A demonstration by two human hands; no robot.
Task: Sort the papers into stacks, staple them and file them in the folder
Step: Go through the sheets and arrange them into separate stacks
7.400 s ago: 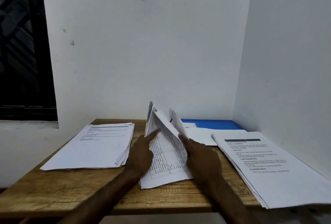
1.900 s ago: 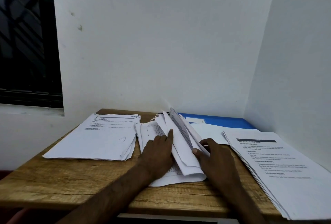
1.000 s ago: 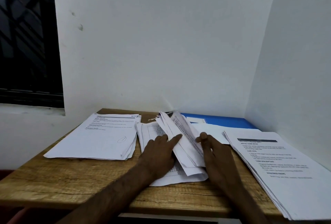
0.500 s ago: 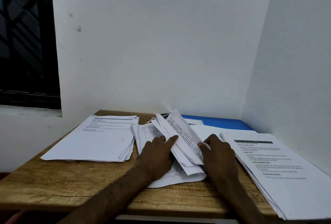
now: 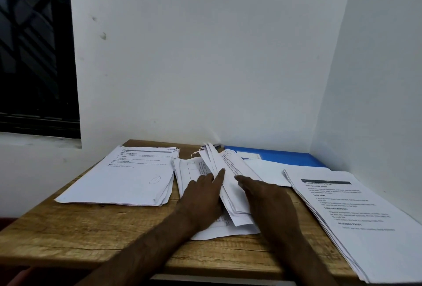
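Both hands — left hand (image 5: 203, 196), right hand (image 5: 267, 201) — spread flat, flanking middle papers (image 5: 230, 185).

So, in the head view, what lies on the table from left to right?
Left stack → left hand → middle pile → right hand → right stack. The blue folder, partly behind the papers, is left out.

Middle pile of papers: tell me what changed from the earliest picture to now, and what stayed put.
The sheets of the middle pile that stood lifted and fanned open now lie low, leaning right. The left hand lies flat with its forefinger on them; the right hand has let go and rests open beside them. The left stack, right stack and blue folder stayed put on the table.
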